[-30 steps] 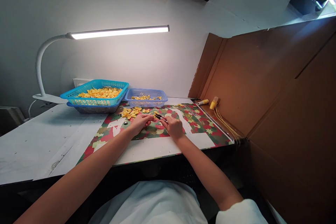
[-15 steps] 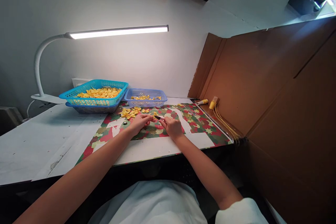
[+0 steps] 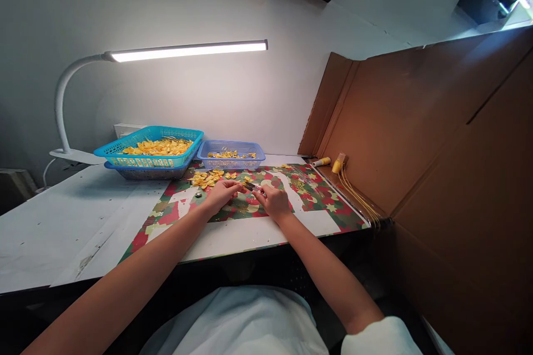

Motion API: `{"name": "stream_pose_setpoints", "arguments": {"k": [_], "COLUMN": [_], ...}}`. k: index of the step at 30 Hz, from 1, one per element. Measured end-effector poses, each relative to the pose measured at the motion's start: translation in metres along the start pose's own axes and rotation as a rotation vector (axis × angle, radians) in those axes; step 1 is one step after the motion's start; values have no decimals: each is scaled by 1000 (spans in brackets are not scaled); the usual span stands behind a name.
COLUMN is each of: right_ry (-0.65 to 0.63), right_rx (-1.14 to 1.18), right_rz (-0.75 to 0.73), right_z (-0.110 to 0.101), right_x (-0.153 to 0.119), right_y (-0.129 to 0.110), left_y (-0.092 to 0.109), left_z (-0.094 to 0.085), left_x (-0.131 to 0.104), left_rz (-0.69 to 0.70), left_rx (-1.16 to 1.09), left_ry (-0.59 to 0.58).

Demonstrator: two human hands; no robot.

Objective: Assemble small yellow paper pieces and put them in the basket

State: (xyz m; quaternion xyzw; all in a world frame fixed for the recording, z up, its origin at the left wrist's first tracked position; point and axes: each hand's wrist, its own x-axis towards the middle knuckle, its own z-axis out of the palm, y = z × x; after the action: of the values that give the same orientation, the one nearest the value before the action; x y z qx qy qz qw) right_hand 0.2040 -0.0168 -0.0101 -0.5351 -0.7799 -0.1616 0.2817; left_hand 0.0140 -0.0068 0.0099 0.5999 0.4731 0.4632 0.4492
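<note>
Cardboard panel (image 3: 437,150): brown, creased, standing upright along the right side of the table.
White table (image 3: 62,222): set against the pale wall, its left part bearing dark specks and a scuff.
Patterned sheet (image 3: 316,188): red, green and cream with stars and whitish patches, spread beneath the hands.
Lamp (image 3: 187,51): lit, its long bar reaching over the table from a curved white neck.
Turquoise basket (image 3: 137,162): heaped with yellow pieces, resting in a darker blue basket (image 3: 150,173).
Lavender basket (image 3: 231,164): just right of the stacked pair, with a thinner layer of yellow pieces.
Right hand (image 3: 272,199): thumb and fingers closed around a hand tool, its tip pointing toward the left hand.
Left hand (image 3: 222,195): thumb and fingertips drawn together, pinching a small yellow piece.
Yellow wires (image 3: 358,197): a loose bundle along the foot of the cardboard.
Loose yellow flower shapes (image 3: 206,178): clustered on the sheet, just beyond the left hand.
Hand tool (image 3: 251,186): dark-tipped, between the hands; the tip's opening is too small to tell.
Small yellow piece (image 3: 245,181): at the tool's tip, beside the left fingertips.
</note>
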Motion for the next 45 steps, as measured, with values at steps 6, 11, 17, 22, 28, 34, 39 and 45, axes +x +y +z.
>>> {"name": "stream_pose_setpoints", "arguments": {"k": [6, 11, 17, 22, 28, 34, 39, 45], "right_ry": [-33, -36, 6, 18, -5, -14, -12, 4], "right_rx": [-2, -13, -47, -34, -32, -24, -6, 50], "right_rz": [37, 39, -3, -10, -2, 2, 17, 33], "right_z": [-2, -3, -1, 0, -1, -1, -1, -3], "right_x": [1, 0, 0, 0, 0, 0, 0, -2], "right_y": [-1, -2, -2, -2, -2, -2, -3, -3], "left_y": [1, 1, 1, 1, 1, -1, -1, -3], "left_z": [-1, -1, -1, -1, -2, -2, -2, -2], "left_x": [-2, -2, -2, -1, -1, 0, 0, 2], "left_rz": [120, 189, 226, 221, 198, 175, 175, 163], "left_rx": [136, 221, 297, 300, 281, 278, 276, 235], "left_ry": [20, 45, 69, 81, 82, 84, 79, 82]}}
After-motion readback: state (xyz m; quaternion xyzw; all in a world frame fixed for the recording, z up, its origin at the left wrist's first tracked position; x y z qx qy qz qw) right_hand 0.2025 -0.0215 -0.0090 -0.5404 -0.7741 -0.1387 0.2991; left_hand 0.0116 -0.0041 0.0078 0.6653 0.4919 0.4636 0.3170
